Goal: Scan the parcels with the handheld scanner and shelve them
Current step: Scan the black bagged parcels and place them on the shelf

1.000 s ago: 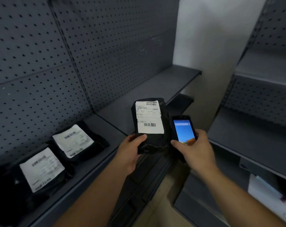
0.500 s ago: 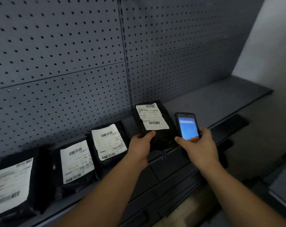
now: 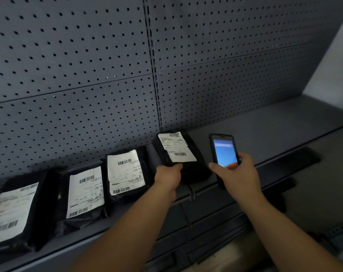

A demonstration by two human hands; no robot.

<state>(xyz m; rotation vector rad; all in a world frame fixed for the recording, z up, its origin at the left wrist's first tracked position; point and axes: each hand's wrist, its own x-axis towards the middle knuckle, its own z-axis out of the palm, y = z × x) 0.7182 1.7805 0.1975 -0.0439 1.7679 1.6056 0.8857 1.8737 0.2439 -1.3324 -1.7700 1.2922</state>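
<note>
A black parcel (image 3: 183, 160) with a white barcode label (image 3: 176, 147) on its upper face was held by its near-left corner in the left hand (image 3: 167, 178), the thumb laid on top beside the label and the fingers curled beneath. The parcel was tilted, with its far end against or just in front of the pegboard back panel (image 3: 107, 75) and its near end over the front edge of the shelf (image 3: 265, 130); whether its underside touched the shelf could not be told. A handheld scanner (image 3: 223, 154), shaped like a phone with a lit blue screen, was gripped in the right hand (image 3: 238, 174), with the thumb across the lower part of the screen and the fingers wrapped round the right side of the casing. The scanner was held upright just to the right of the parcel, apart from it. Three more black parcels with white labels were lined up along the shelf to the left: one (image 3: 125, 173) just beside the held parcel, a second (image 3: 84, 195) next to it, and a third (image 3: 11, 214) at the left edge of the view. All three were leaned back toward the pegboard panel, labels facing up. The right part of the shelf was seen as bare grey metal.
</note>
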